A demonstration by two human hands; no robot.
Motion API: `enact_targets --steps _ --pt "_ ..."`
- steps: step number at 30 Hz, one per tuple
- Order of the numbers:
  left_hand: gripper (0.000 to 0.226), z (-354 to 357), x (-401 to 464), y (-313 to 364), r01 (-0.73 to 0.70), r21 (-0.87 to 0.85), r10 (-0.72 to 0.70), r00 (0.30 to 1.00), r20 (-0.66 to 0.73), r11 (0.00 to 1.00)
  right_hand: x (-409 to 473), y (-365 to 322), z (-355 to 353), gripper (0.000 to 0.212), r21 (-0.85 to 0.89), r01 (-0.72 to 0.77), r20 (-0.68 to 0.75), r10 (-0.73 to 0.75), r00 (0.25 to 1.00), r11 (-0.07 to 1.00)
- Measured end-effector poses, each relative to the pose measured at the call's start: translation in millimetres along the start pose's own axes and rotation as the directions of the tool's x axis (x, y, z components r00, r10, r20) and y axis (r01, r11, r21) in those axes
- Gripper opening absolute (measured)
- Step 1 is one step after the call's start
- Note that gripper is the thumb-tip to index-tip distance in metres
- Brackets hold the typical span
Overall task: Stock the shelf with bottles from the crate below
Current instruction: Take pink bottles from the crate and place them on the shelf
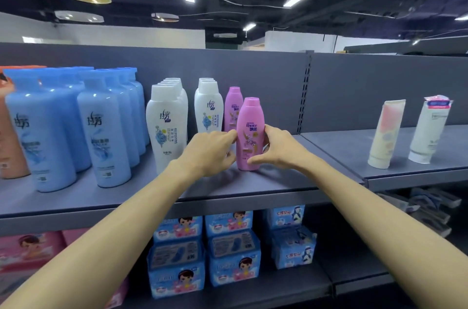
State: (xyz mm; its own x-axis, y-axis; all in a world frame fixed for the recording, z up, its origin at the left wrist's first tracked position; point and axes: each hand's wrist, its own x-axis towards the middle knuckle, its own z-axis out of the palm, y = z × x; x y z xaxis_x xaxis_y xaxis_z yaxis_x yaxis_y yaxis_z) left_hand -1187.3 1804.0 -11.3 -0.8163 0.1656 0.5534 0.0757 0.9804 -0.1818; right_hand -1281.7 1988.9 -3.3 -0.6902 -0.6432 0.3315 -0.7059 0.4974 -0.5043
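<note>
Here, pink bottle (pixel 250 134) (Rejoice label) upright on shelf (pixel 253 179), both hands' fingers (pixel 255 160) gripping it.

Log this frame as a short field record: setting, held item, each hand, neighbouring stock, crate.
setting: shop shelf, grey, bottles on it
held item: front pink bottle, upright on the shelf
left hand: fingers pinch its left side
right hand: fingers curled round its right side
behind it: second pink bottle
to its left: white bottles, then blue bottles
crate: not in view
</note>
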Motion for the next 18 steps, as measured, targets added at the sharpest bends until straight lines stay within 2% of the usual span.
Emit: enact_targets --steps 3,10,18 --pt "0.016 8.5 6.5 -1.7 0.075 0.023 -0.075 0.997 0.004 0.997 15.1 9.1 6.2 0.063 0.026 -0.001 -0.013 0.002 1.0 1.0" --pt "0.012 34.7 17.0 1.3 0.297 0.134 -0.287 0.954 -0.087 0.945 56.3 27.6 20.7 0.056 0.084 -0.02 -0.041 0.023 0.999 0.996" --pt "0.015 48.7 18.5 -7.4 0.275 0.151 -0.222 0.929 -0.295 0.949 100.8 38.7 28.6 0.054 0.096 -0.059 -0.029 0.062 0.998 0.994"
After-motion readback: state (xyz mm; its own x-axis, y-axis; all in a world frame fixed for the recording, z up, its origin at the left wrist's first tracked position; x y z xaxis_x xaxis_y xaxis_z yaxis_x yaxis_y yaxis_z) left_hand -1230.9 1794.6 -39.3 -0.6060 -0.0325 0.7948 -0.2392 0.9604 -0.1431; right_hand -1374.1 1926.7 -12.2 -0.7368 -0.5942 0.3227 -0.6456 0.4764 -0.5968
